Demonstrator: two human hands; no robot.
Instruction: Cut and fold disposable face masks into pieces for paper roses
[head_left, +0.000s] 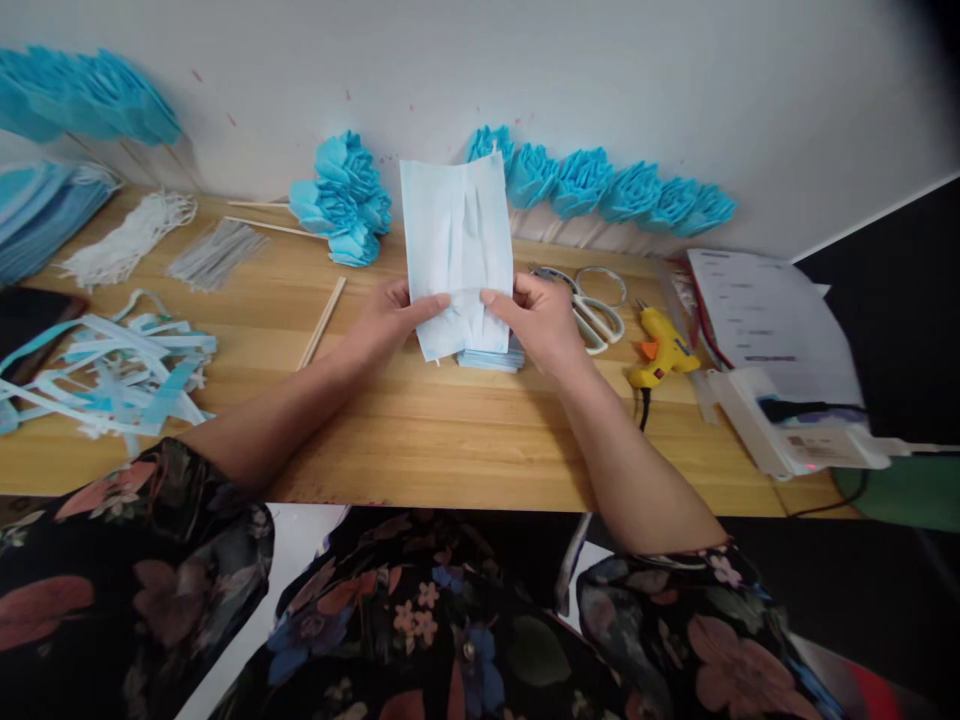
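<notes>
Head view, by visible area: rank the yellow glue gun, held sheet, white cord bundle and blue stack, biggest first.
1. Held sheet
2. White cord bundle
3. Yellow glue gun
4. Blue stack, partly hidden by the sheet

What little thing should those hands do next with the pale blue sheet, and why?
I think the left hand and right hand might gently pull sideways, away from each other, to smooth the pale blue sheet. It looks creased down its middle, and each hand already holds one side of it, so a light tug could flatten it.
</notes>
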